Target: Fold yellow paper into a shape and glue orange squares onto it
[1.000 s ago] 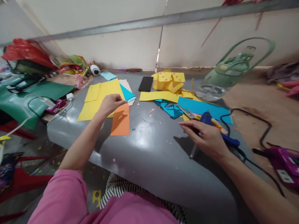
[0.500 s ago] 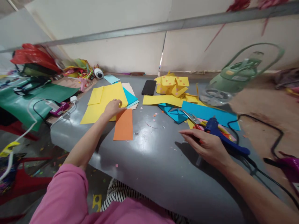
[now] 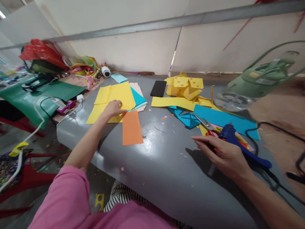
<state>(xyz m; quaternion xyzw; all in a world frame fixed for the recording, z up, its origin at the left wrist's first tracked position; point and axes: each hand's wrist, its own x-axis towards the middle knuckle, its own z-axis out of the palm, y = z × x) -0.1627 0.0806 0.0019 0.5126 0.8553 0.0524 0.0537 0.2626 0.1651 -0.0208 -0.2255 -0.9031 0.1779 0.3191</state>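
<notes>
My left hand reaches over a large yellow paper sheet. Its thumb and fingertips pinch the top left corner of an orange paper rectangle, which lies on the grey table. On the right, my right hand is closed around a thin pen-like stick. A clear end sticks out below the palm and a bit of red shows between the fingers; the rest is hidden. Just beyond this hand lie a blue glue gun and scissors with red handles.
Behind are a black phone, a folded yellow spotted paper piece, a folded blue paper piece and a blue strip. A green-topped clear jug stands at right. Cables trail beside the glue gun.
The orange paper has turned slightly, its lower end swinging right, with my left hand at its corner. The whole view has shifted a little; my right hand keeps its place near the glue gun.
</notes>
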